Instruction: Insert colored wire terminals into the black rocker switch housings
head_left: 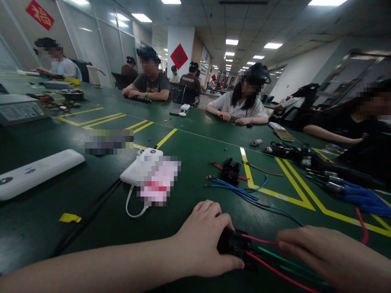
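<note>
My left hand [206, 240] is closed around a black plastic connector block [236, 244] low in the view, pressing it near the table. From the block's right side run a red wire [259, 239] and green wires [275, 257], with a second red wire below. My right hand [324, 250] has its thumb and fingers pinched on the upper red wire. Its palm side is hidden. Beyond my hands lie another black block [231, 171] with red wires and a bundle of blue wires [241, 190].
The green table [100, 228] bears yellow tape lines. A white power bank [130, 171] is cabled to a blurred phone [160, 181]. At left lies a long white device [42, 173]; at right, blue-handled tools [363, 197]. Several people sit around the table.
</note>
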Action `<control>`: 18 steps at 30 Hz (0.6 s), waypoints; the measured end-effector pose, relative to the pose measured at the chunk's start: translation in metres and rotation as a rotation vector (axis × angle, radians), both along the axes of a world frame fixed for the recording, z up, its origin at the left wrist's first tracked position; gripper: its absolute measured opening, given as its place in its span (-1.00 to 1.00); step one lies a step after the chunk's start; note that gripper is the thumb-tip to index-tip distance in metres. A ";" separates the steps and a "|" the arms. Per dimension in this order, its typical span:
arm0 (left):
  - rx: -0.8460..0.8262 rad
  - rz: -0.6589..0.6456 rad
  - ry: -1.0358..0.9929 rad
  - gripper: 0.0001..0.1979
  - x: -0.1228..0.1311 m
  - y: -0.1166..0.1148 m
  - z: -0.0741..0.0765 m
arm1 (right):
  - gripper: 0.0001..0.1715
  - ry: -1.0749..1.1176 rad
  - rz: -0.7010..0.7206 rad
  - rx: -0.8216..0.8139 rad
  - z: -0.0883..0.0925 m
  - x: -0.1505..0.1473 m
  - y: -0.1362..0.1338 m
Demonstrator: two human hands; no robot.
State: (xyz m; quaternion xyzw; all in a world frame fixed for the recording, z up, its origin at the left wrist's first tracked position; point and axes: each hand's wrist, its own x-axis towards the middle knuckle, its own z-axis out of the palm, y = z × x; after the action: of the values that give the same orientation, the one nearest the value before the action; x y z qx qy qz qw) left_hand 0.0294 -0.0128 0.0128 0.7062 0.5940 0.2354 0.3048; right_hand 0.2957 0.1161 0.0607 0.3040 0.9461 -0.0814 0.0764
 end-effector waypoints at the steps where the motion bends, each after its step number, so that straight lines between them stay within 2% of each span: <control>1: -0.007 -0.003 0.005 -0.43 0.000 0.000 0.001 | -0.63 -0.017 0.002 -0.040 0.003 0.000 -0.002; 6: -0.005 -0.006 0.018 -0.44 0.000 0.000 0.003 | -0.60 0.065 -0.008 -0.174 0.012 -0.011 -0.010; 11: 0.029 0.001 0.010 -0.44 0.001 0.000 -0.004 | -0.62 0.090 0.012 -0.233 0.000 -0.034 -0.021; 14: 0.032 0.003 0.014 -0.46 0.001 0.000 -0.005 | -0.66 0.087 0.045 -0.195 -0.006 -0.043 -0.025; 18: 0.011 -0.010 0.024 -0.46 0.000 0.001 0.000 | -0.67 0.128 0.111 -0.074 -0.005 -0.043 -0.026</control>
State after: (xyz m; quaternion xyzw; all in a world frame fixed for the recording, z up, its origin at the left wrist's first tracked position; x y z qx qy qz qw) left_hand 0.0293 -0.0119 0.0124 0.7137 0.5927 0.2288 0.2948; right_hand 0.2530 0.0903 0.0555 0.2420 0.9608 -0.1312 0.0314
